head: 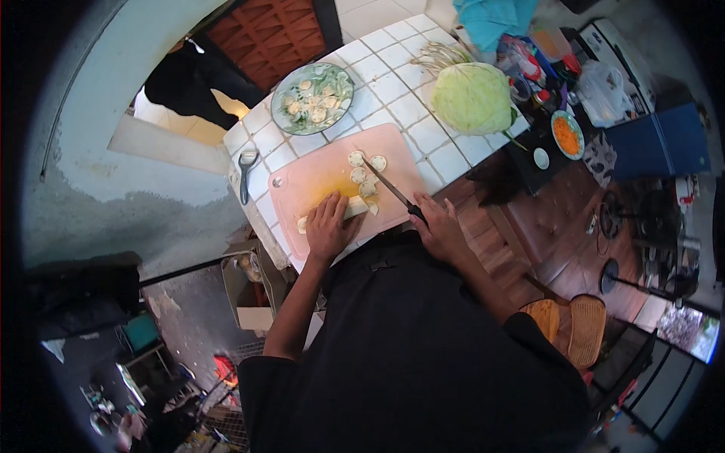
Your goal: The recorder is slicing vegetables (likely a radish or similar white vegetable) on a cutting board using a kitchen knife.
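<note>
On a pink cutting board (pixel 323 170) lies a pale, peeled long vegetable (pixel 355 208), its exact kind unclear. My left hand (pixel 328 222) rests over it with the fingers across its length, covering its middle. A knife with a black handle (pixel 391 187) is in my right hand (pixel 440 226), which is at the board's right edge. The blade points up and left, its tip among several round cut slices (pixel 358 175). One thin piece (pixel 372 208) lies by the vegetable's cut end.
Beyond the board, a patterned plate (pixel 283 102) holds more slices. A peeler (pixel 246 172) lies left on the white-tiled counter (pixel 374 68). A large cabbage (pixel 471 99) sits at the right, near a bowl of orange shreds (pixel 566 135). A person in dark clothes (pixel 187 85) stands past the counter.
</note>
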A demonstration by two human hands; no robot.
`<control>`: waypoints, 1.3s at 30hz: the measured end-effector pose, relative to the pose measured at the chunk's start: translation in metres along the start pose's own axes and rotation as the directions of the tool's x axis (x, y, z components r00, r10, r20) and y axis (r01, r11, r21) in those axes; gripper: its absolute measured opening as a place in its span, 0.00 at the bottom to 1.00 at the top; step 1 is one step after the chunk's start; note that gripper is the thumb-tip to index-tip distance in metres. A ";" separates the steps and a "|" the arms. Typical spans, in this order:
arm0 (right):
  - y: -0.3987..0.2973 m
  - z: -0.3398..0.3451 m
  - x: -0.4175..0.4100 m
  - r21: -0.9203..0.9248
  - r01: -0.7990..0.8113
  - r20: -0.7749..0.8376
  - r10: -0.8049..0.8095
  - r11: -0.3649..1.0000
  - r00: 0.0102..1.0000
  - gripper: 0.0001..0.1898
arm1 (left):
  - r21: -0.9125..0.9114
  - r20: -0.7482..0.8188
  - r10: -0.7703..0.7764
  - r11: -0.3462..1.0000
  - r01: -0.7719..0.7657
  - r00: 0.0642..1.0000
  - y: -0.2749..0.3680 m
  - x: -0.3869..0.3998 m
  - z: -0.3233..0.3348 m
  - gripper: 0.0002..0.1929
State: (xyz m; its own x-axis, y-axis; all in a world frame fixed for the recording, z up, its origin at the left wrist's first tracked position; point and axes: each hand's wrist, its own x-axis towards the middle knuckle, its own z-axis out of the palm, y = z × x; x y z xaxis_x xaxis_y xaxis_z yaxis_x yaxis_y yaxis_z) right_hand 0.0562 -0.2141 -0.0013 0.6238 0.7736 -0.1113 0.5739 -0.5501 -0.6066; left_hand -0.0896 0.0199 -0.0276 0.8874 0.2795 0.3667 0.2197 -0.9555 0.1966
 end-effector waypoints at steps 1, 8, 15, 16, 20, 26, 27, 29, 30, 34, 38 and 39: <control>0.001 0.000 -0.004 0.066 -0.039 -0.008 0.040 0.997 0.999 0.27 | -0.008 0.002 0.022 1.000 -0.022 1.000 0.002 0.004 -0.001 0.28; -0.002 0.004 0.000 0.233 -0.127 -0.072 0.148 0.964 0.986 0.25 | 0.032 0.183 -0.111 0.994 0.106 0.977 0.011 0.029 -0.003 0.38; -0.019 -0.010 0.010 0.241 -0.137 -0.108 0.167 0.961 0.980 0.20 | 0.028 0.027 -0.292 0.956 0.291 0.956 0.006 0.060 0.013 0.32; -0.022 -0.017 0.013 0.240 -0.196 0.003 0.201 0.951 0.980 0.18 | 0.026 0.024 -0.287 0.958 0.286 0.958 0.004 0.060 0.012 0.32; -0.022 -0.014 0.022 0.203 -0.261 -0.138 0.292 0.944 0.947 0.18 | -0.059 0.040 -0.256 0.964 0.258 0.966 -0.008 0.057 0.007 0.27; -0.020 -0.010 0.040 0.308 -0.322 -0.150 0.380 0.895 0.913 0.19 | -0.223 0.050 -0.160 0.960 0.168 0.986 -0.026 0.049 -0.014 0.24; -0.024 -0.004 0.039 0.358 -0.286 -0.170 0.363 0.889 0.916 0.19 | -0.269 0.048 -0.091 0.958 0.100 0.995 -0.029 0.046 -0.015 0.25; -0.025 0.016 0.033 0.405 -0.254 -0.195 0.355 0.878 0.915 0.19 | -0.270 0.134 -0.038 0.960 0.074 0.990 -0.033 0.044 -0.020 0.25; -0.033 0.023 0.031 0.416 -0.164 -0.220 0.274 0.895 0.936 0.18 | -0.269 0.218 0.006 0.962 0.054 0.976 -0.035 0.043 -0.021 0.25; -0.028 0.026 0.018 0.310 -0.167 0.029 0.166 0.936 0.986 0.19 | -0.293 0.180 0.042 0.956 0.012 0.983 -0.045 0.035 -0.017 0.24; -0.023 0.019 0.010 0.141 -0.149 0.143 0.129 0.979 0.981 0.18 | -0.341 0.204 0.012 0.938 0.060 0.979 -0.053 0.035 -0.020 0.22; -0.023 0.016 0.012 0.138 -0.158 0.141 0.139 0.978 0.980 0.18 | -0.356 0.209 0.021 0.933 0.056 0.978 -0.052 0.036 -0.023 0.21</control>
State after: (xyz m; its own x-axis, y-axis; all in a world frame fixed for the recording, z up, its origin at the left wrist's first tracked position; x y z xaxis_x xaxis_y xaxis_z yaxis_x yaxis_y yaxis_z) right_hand 0.0419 -0.1877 -0.0012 0.6160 0.7265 -0.3044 0.3894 -0.6168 -0.6841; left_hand -0.0779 0.0819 -0.0037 0.9569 0.2334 0.1730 0.1101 -0.8424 0.5276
